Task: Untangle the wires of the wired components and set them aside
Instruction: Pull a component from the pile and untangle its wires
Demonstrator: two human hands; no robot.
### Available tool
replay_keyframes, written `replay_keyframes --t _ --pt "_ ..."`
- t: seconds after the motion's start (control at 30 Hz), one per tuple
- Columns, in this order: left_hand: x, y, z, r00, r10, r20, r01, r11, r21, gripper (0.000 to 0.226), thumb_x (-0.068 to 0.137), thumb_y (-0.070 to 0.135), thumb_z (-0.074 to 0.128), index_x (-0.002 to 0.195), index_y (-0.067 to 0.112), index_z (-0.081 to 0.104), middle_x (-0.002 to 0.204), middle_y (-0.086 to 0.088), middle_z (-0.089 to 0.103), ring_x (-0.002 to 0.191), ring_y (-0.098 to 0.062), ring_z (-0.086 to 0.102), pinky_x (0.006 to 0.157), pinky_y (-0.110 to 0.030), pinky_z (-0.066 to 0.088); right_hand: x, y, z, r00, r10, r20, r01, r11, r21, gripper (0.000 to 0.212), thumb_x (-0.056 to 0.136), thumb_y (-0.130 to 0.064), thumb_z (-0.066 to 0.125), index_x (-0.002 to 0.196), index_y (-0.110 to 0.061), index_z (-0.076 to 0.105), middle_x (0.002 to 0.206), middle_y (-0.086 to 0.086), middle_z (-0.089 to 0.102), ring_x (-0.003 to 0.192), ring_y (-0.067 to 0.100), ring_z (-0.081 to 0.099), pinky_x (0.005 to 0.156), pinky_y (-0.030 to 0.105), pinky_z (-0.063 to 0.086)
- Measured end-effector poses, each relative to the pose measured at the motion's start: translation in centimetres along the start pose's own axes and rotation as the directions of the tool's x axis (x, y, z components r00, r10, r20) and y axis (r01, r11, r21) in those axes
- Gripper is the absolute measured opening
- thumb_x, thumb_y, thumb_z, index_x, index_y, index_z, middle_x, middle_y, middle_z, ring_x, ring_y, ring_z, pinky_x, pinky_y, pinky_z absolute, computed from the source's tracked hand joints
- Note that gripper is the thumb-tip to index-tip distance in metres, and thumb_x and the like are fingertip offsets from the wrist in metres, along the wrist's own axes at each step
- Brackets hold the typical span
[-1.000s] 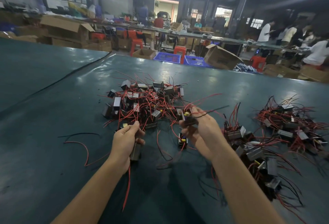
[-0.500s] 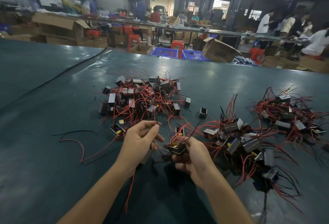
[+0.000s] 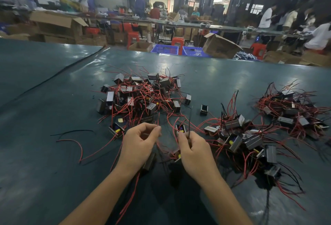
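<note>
Untangling step: over the bench (image 3: pixel 53 153), near the tangled pile (image 3: pixel 141 96), left hand (image 3: pixel 140 143) fingers pinch a thin wire (image 3: pixel 158 120), right hand (image 3: pixel 195 150) fingers pinch a black wire (image 3: pixel 189 121); next, draw both leads apart without snagging.

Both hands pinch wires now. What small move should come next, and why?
Probably draw the hands slowly apart. The left hand pinches a thin wire, the right hand pinches a black wire, and red wires cross in the gap between them, near the component hanging under the left hand. Gentle pulling should show where they catch.
</note>
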State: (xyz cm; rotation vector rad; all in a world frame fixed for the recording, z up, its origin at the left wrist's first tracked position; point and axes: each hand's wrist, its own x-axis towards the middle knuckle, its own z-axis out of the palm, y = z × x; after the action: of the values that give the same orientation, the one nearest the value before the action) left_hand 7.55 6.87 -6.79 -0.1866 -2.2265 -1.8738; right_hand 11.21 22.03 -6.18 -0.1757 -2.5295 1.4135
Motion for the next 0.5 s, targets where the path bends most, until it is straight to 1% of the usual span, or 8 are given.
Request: replay_keyframes --t 0.03,0.1,0.17,0.23,0.3,0.33,0.37,0.5 --pt "0.1 -0.1 -0.1 0.999 0.042 -0.035 -0.04 0.997 0.06 0.006 0.088 0.019 0.07 0.084 0.019 0.073 0.071 0.01 0.072 0.063 -0.002 0.064 0.062 -0.014 0.051 0.0 0.1 0.0 1.0 -0.012 0.004 0.012 1.0 -0.028 0.035 0.1 -0.043 0.045 0.073 -0.024 0.056 0.058 -0.01 0.061 0.053 0.003 0.053 0.053 0.027 0.042" --pt "0.1 -0.3 -0.3 0.993 0.097 -0.064 -0.09 0.99 0.112 0.003 0.085 0.019 0.074 0.084 0.022 0.074 0.069 0.014 0.07 0.065 0.0 0.064 0.063 -0.014 0.05 0.1 0.5 0.1 0.998 -0.065 -0.003 0.064 0.994 -0.084 0.034 0.099 -0.038 0.048 0.073 -0.019 0.055 0.063 -0.005 0.06 0.059 0.007 0.054 0.054 0.024 0.042" --pt "0.1 -0.4 -0.3 0.988 0.137 -0.073 -0.126 0.983 0.137 0.005 0.083 0.018 0.076 0.083 0.021 0.073 0.07 0.013 0.07 0.066 -0.001 0.064 0.065 -0.015 0.051 0.3 0.8 0.4 0.991 -0.133 -0.025 0.127 0.979 -0.159 0.026 0.099 -0.03 0.053 0.075 -0.018 0.055 0.075 -0.008 0.054 0.068 0.005 0.051 0.062 0.013 0.039" --pt "0.0 -0.5 -0.3 0.984 0.165 -0.068 -0.152 0.973 0.172 0.009 0.081 0.016 0.078 0.081 0.021 0.071 0.07 0.01 0.069 0.066 -0.002 0.064 0.065 -0.015 0.051 0.3 0.9 0.5 0.982 -0.178 -0.065 0.165 0.972 -0.168 0.006 0.096 -0.024 0.057 0.096 -0.02 0.062 0.087 -0.012 0.051 0.081 0.002 0.051 0.071 0.006 0.038" --pt "0.0 -0.7 -0.3 0.982 0.18 -0.047 -0.168 0.966 0.198 0.013 0.081 0.015 0.078 0.08 0.022 0.067 0.071 0.01 0.067 0.067 -0.004 0.063 0.064 -0.014 0.05 0.4 1.2 0.6 0.97 -0.219 -0.102 0.199 0.965 -0.172 0.022 0.095 -0.021 0.06 0.117 -0.016 0.061 0.093 -0.01 0.052 0.088 0.008 0.052 0.08 0.014 0.042" --pt "0.0 -0.8 -0.3 0.982 0.183 -0.036 -0.173 0.964 0.2 0.013 0.082 0.014 0.077 0.081 0.022 0.066 0.071 0.01 0.067 0.068 -0.005 0.063 0.065 -0.014 0.05 0.5 1.3 0.6 0.964 -0.237 -0.123 0.215 0.962 -0.166 0.028 0.095 -0.021 0.061 0.122 -0.015 0.059 0.094 -0.009 0.054 0.091 0.011 0.053 0.082 0.02 0.045" --pt "0.0 -0.8 -0.3 0.982 0.186 -0.026 -0.178 0.965 0.194 0.011 0.083 0.014 0.075 0.083 0.022 0.067 0.072 0.01 0.068 0.069 -0.005 0.063 0.066 -0.015 0.051 0.6 1.2 0.6 0.956 -0.253 -0.146 0.233 0.962 -0.141 0.03 0.094 -0.02 0.062 0.123 -0.014 0.059 0.094 -0.008 0.055 0.09 0.012 0.054 0.081 0.022 0.046" --pt "-0.1 -0.4 -0.1 0.983 0.182 0.017 -0.183 0.979 0.088 0.008 0.093 0.017 0.062 0.093 0.022 0.068 0.077 0.009 0.072 0.075 -0.004 0.068 0.071 -0.017 0.054 0.6 0.8 0.8 0.947 -0.251 -0.2 0.269 0.961 0.066 0.021 0.094 -0.019 0.063 0.115 -0.014 0.063 0.085 -0.008 0.062 0.078 0.004 0.058 0.069 0.009 0.043"
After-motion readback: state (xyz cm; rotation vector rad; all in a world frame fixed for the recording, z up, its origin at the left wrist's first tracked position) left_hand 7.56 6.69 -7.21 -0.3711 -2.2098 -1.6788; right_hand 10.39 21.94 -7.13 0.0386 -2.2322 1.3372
